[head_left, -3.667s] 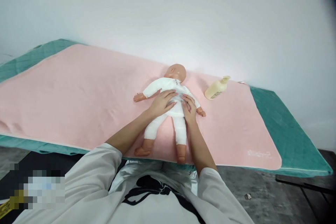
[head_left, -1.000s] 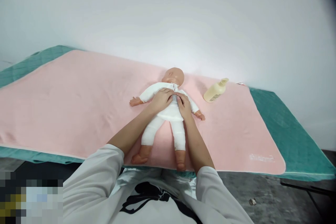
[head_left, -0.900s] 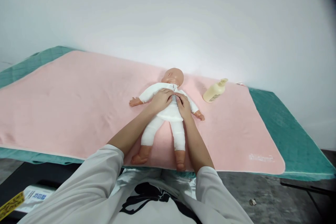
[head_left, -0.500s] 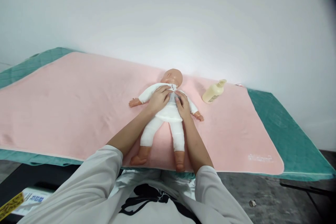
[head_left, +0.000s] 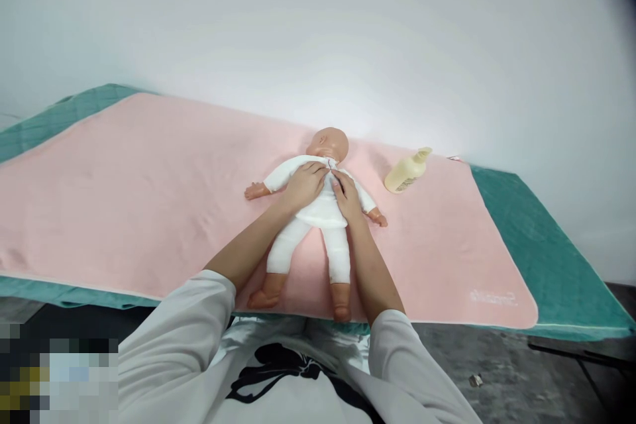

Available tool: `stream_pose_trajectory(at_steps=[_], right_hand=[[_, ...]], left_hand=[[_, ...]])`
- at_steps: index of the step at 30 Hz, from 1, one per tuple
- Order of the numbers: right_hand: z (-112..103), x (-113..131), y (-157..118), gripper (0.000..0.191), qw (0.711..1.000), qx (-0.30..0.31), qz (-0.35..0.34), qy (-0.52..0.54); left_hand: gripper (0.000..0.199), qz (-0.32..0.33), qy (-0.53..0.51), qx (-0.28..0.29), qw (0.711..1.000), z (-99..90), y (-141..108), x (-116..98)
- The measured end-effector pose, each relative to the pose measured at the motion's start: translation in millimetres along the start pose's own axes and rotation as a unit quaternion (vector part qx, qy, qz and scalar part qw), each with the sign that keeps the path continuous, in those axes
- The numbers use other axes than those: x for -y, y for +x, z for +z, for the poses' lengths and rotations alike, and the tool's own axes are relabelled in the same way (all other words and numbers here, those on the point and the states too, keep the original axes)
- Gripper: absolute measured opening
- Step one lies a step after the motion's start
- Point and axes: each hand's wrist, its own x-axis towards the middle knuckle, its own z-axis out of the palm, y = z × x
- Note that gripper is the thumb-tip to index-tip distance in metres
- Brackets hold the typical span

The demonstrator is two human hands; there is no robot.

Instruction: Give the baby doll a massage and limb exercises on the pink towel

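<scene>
A baby doll in a white cloth body lies on a pink mat, its head away from me and its feet at the near edge. My left hand rests flat on the left of its upper back or chest; I cannot tell which side faces up. On the other side of the torso lies my right hand, with its fingertips close to those of the left near the neck. Both hands are spread on the cloth and grip nothing. A dark stitch line shows just below the doll's neck.
A cream pump bottle stands on the mat right of the doll. Under the mat is a green quilted cover, showing at both ends. A white wall rises behind. A small object lies on the grey floor.
Both hands stay on the doll's upper torso with barely any shift. The whole view has moved slightly, and the lower left corner is now pixelated.
</scene>
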Motion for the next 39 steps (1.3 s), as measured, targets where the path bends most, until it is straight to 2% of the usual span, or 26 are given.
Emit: stream_pose_trajectory(at_steps=[7,14,18,20,25,31,36,39], right_hand=[[1,-2,1,0.053,1.000,0.005,0.010,0.002],[-7,6,-8,0.044,0.997,-0.044,-0.018,0.053],[-17,21,-27,0.036,0.994,-0.085,-0.035,0.054],[-21,28,-40,0.033,0.993,-0.101,-0.038,0.047],[-22,39,-70,0.028,0.989,-0.132,-0.046,0.038],[-20,43,-87,0.028,0.990,-0.094,-0.108,0.021],[-20,44,-88,0.028,0.992,-0.062,-0.113,0.002],[-19,43,-86,0.028,0.995,-0.043,-0.093,-0.005]], left_hand=[[0.037,0.006,-0.004,0.001,1.000,0.8,1,1],[0.035,0.009,-0.071,-0.066,0.995,-3.5,-8,4],[0.031,0.037,-0.093,-0.117,0.988,-13.2,-20,1],[0.030,0.060,-0.100,-0.123,0.985,-19.2,-28,-2],[0.030,0.105,-0.123,-0.088,0.983,-28.0,-49,-11],[0.029,0.195,-0.175,-0.077,0.962,-25.7,-58,-17],[0.028,0.210,-0.149,-0.023,0.966,-21.7,-58,-21],[0.028,0.184,-0.129,0.024,0.974,-17.9,-58,-23]])
